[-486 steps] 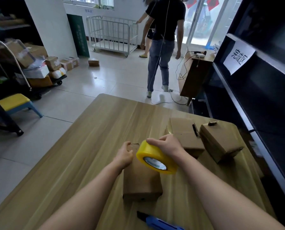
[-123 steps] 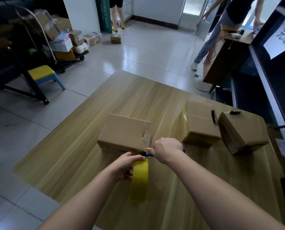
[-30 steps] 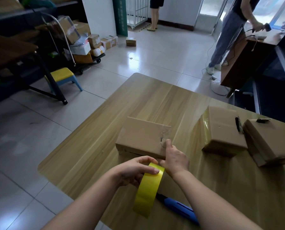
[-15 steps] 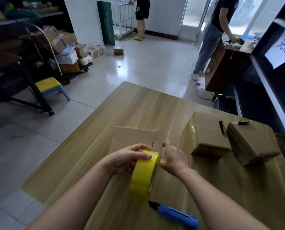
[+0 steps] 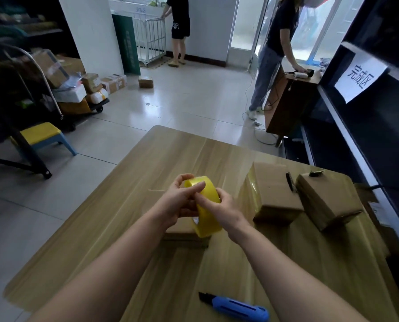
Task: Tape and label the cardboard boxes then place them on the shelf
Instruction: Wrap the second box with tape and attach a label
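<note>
a roll of yellow packing tape (image 5: 207, 206) is held at the centre of the frame, above a wooden table (image 5: 147, 159), standing on edge between both hands. the left hand (image 5: 174, 203) curls round the roll's left side, while the right hand (image 5: 220, 211) grips its right side with a fingertip laid across the outer band. whether a loose end of tape is pinched cannot be told. directly below the roll, a flat cardboard box (image 5: 184, 234) lies on the table, mostly hidden by the hands. to the right sit two more cardboard boxes, the nearer box (image 5: 275, 191) with a dark pen (image 5: 289, 182) on its top edge and yellow tape down its left side, the farther box (image 5: 326, 202) just beside it. a blue utility knife (image 5: 238, 309) lies on the table at the lower centre. a dark shelf (image 5: 365, 145) runs along the right edge, bearing a white paper sign (image 5: 360, 75). at the upper right a person in jeans (image 5: 272, 54) stands at a brown desk (image 5: 289, 101); another person (image 5: 180, 29) stands by a wire cage trolley (image 5: 151, 40) at the top. parcels are piled on a cart (image 5: 77, 94) at the left, near a yellow stool (image 5: 40, 135).
</note>
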The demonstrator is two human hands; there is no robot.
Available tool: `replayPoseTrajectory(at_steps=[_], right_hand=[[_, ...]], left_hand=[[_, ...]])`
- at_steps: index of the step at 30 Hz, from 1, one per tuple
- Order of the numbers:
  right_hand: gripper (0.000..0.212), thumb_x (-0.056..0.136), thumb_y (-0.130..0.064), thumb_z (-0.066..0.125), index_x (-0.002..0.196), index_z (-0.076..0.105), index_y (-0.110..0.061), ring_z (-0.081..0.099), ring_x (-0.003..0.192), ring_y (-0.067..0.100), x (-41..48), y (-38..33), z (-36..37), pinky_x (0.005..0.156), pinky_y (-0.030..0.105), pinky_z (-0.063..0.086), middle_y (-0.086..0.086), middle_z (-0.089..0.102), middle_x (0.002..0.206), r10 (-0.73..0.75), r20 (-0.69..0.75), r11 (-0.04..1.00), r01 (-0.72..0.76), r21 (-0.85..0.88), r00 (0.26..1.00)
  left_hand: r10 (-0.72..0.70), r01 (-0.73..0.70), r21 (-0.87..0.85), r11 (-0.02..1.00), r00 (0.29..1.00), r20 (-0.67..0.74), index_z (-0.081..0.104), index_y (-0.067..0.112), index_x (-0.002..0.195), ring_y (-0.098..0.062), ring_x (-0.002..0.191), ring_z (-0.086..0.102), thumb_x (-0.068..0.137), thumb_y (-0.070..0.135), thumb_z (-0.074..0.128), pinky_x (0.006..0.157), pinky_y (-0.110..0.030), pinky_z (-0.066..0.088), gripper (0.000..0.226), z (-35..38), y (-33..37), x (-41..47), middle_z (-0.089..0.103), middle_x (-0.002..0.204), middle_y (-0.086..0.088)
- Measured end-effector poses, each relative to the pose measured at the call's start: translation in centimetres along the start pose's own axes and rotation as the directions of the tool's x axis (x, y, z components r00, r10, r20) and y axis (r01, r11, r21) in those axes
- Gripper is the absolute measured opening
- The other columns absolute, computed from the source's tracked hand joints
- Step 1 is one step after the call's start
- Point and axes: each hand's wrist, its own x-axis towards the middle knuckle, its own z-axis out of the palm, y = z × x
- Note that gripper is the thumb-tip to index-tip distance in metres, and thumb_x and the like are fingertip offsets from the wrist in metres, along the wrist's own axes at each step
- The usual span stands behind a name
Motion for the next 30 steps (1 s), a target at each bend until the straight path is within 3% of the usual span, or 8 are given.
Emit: replayPoseTrajectory(at_steps=[4,7,10,14,19,21,25,30], right_hand=[[0.047,0.078,-0.048,0.076,0.113,0.056,-0.024,0.059,0.093,0.011,-0.1,0.2,0.4,0.068,0.022,0.045,-0.007,0.062,0.102,-0.031,-0.128,0.999,0.029,-0.018,0.991],[0.062,0.070,-0.050,0.082,0.119,0.059,-0.020,0.063,0.098,0.018,0.1,0.6,0.2,0.078,0.032,0.054,-0.002,0.065,0.107,-0.033,-0.167,0.999,0.025,-0.048,0.985],[0.059,0.069,-0.049,0.083,0.116,0.058,-0.023,0.063,0.100,0.018,0.0,0.6,-0.1,0.087,0.038,0.056,-0.003,0.064,0.109,-0.051,-0.165,0.996,0.039,-0.074,0.985],[0.067,0.070,-0.049,0.082,0.125,0.055,-0.022,0.060,0.101,0.014,0.0,0.4,-0.3,0.087,0.033,0.055,-0.007,0.060,0.110,-0.072,-0.177,0.983,0.040,-0.180,0.982],[0.073,0.069,-0.052,0.082,0.128,0.056,-0.019,0.059,0.102,0.014,0.5,0.6,-0.9,0.090,0.037,0.054,-0.005,0.061,0.112,-0.062,-0.208,0.964,0.005,-0.265,0.976],[0.065,0.069,-0.056,0.080,0.119,0.059,-0.021,0.061,0.097,0.014,0.9,0.3,-1.0,0.087,0.038,0.055,-0.003,0.064,0.109,-0.029,-0.254,0.960,-0.044,-0.278,0.967],[0.051,0.074,-0.065,0.071,0.088,0.062,-0.017,0.062,0.085,0.018,1.8,-1.0,-1.3,0.079,0.036,0.053,0.001,0.066,0.091,0.096,-0.317,0.920,-0.206,-0.333,0.944],[0.079,0.077,-0.069,0.065,0.125,0.056,-0.007,0.058,0.108,0.028,2.7,-1.4,-2.3,0.093,0.041,0.049,0.010,0.061,0.120,0.295,-0.320,0.862,-0.395,-0.318,0.900]], left_hand=[[-0.048,0.052,0.309,0.950,0.999,-0.019,0.050,0.021,0.128,-0.024,0.071,0.064,0.098,0.044,0.048,0.061,-0.035,0.056,0.038,-0.4,1.5,0.5,0.061,0.094,-0.010],[0.084,0.011,0.542,0.840,0.985,-0.150,0.061,0.013,0.121,-0.017,0.076,0.057,0.100,0.038,0.047,0.064,-0.032,0.051,0.036,-0.6,2.0,1.8,0.061,0.097,-0.005],[0.172,-0.077,0.550,0.832,0.977,-0.124,0.067,0.004,0.107,-0.012,0.076,0.055,0.093,0.026,0.063,0.073,-0.035,0.052,0.027,-0.4,2.2,3.0,0.064,0.090,-0.005],[0.168,-0.062,0.554,0.830,0.976,-0.142,0.064,0.006,0.085,-0.016,0.072,0.054,0.087,0.016,0.070,0.055,-0.024,0.041,0.012,0.0,2.7,4.9,0.059,0.074,-0.004],[0.262,-0.046,0.812,0.582,0.956,-0.134,0.068,0.011,0.093,-0.027,0.092,0.061,0.093,0.022,0.062,0.077,-0.033,0.049,0.013,0.8,1.7,7.2,0.067,0.101,-0.010],[0.334,-0.065,0.866,0.496,0.935,-0.121,0.066,0.010,0.098,-0.029,0.102,0.059,0.094,0.022,0.058,0.079,-0.033,0.044,0.015,1.5,1.4,7.8,0.063,0.111,-0.011],[0.347,-0.081,0.869,0.487,0.932,-0.108,0.065,0.012,0.094,-0.029,0.101,0.058,0.093,0.022,0.058,0.079,-0.032,0.043,0.012,1.8,0.7,9.4,0.064,0.112,-0.012],[0.224,-0.068,0.905,0.421,0.974,-0.031,0.064,0.020,0.093,-0.028,0.108,0.057,0.094,0.031,0.056,0.096,-0.039,0.044,0.014,1.8,-0.3,11.0,0.064,0.116,-0.007]])
